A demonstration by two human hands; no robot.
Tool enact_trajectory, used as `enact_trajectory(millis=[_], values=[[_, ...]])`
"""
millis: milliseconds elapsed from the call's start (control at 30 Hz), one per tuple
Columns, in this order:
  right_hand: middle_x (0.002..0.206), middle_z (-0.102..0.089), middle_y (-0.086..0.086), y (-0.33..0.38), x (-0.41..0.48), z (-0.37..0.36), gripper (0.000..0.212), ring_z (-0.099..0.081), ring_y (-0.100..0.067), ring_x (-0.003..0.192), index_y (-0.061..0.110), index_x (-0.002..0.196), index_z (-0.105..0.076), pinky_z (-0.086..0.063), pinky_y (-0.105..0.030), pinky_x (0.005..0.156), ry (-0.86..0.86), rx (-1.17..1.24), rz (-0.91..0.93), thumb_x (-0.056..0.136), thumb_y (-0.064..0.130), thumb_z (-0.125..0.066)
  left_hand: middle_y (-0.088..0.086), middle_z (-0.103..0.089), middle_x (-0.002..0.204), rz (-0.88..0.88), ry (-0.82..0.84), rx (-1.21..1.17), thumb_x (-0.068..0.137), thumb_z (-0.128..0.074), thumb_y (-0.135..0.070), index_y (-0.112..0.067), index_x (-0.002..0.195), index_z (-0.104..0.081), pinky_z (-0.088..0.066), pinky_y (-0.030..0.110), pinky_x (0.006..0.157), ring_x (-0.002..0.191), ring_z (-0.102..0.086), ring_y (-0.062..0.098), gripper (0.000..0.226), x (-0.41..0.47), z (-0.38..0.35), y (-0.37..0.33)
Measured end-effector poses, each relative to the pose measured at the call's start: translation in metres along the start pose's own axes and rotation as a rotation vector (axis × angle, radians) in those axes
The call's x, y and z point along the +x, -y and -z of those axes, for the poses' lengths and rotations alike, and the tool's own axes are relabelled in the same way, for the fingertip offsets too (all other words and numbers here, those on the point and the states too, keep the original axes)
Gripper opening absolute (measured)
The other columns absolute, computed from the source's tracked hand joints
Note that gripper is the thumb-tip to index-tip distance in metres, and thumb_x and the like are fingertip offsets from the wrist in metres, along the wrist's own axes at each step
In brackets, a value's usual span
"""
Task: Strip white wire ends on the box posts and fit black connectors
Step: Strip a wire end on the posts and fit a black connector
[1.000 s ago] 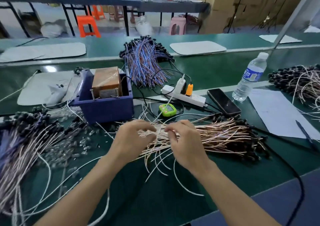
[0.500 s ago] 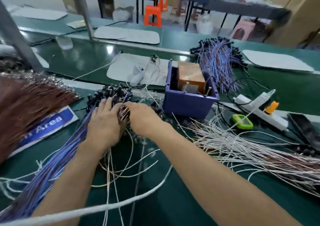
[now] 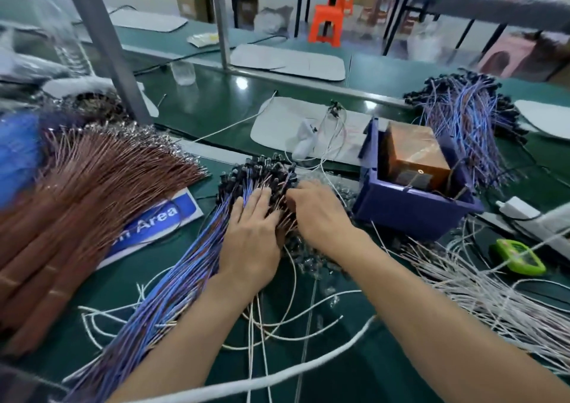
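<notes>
A heap of black connectors (image 3: 256,174) caps a bundle of blue and purple wires (image 3: 185,279) left of the blue box (image 3: 410,214). My left hand (image 3: 249,233) lies flat on that bundle with straight fingers. Beside it, my right hand (image 3: 317,214) curls its fingers into the connector heap; the fingertips are hidden among the connectors. The box holds a brown block (image 3: 416,156). Loose white wires (image 3: 277,319) sprawl under my forearms, and a fan of white wires (image 3: 493,304) lies at the right.
A thick brown wire bundle (image 3: 77,193) fills the left, over a blue sign (image 3: 154,217). A grey metal upright (image 3: 105,42) stands at back left. A green device (image 3: 521,256) and a white power strip (image 3: 524,214) sit right of the box. More blue wires (image 3: 462,116) lie behind.
Both hands left the white wire bundle on the right and moved to the black connector heap left of the box. The view swung left with them.
</notes>
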State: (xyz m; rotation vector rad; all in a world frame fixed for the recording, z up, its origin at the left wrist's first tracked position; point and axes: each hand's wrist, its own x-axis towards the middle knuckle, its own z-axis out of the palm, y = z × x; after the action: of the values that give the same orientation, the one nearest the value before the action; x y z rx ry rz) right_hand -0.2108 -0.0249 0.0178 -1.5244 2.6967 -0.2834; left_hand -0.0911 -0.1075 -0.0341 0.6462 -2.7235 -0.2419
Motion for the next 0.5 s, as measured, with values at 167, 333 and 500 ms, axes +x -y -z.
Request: enact_trajectory(millis=[167,333,500], values=[[0.107,-0.061,-0.008,-0.005,-0.002,0.006,0.026,-0.058,-0.032,0.105,0.015,0.106,-0.060,-0.043,-0.043,0.090,0.035,0.000,0.023,0.088,-0.001,-0.052,0.012,-0.065,0.140,0.015,-0.074,0.044,0.072,-0.078,-0.006,-0.013,0.099,-0.080,-0.034,0.049,0.119,0.136,-0.054,0.031,0.028,0.003,0.005,-0.007],[0.102,-0.066,-0.010,-0.015,-0.014,0.011,0.026,-0.062,-0.034,0.098,0.016,0.104,-0.053,-0.042,-0.040,0.077,0.056,-0.005,0.018,0.087,-0.004,-0.054,0.007,-0.066,0.138,0.149,-0.106,-0.093,0.074,-0.080,-0.010,-0.016,0.101,-0.082,-0.030,0.042,0.118,0.134,-0.053,0.028,0.028,0.007,0.011,-0.023],[0.095,-0.070,-0.007,-0.031,-0.024,0.031,0.025,-0.064,-0.031,0.090,0.019,0.097,-0.069,-0.045,-0.036,0.071,0.029,0.082,-0.024,0.089,0.000,-0.054,0.005,-0.075,0.121,0.066,-0.084,-0.210,0.083,-0.077,-0.009,-0.015,0.107,-0.081,-0.048,0.039,0.104,0.115,-0.066,0.028,0.026,0.009,0.016,-0.050]])
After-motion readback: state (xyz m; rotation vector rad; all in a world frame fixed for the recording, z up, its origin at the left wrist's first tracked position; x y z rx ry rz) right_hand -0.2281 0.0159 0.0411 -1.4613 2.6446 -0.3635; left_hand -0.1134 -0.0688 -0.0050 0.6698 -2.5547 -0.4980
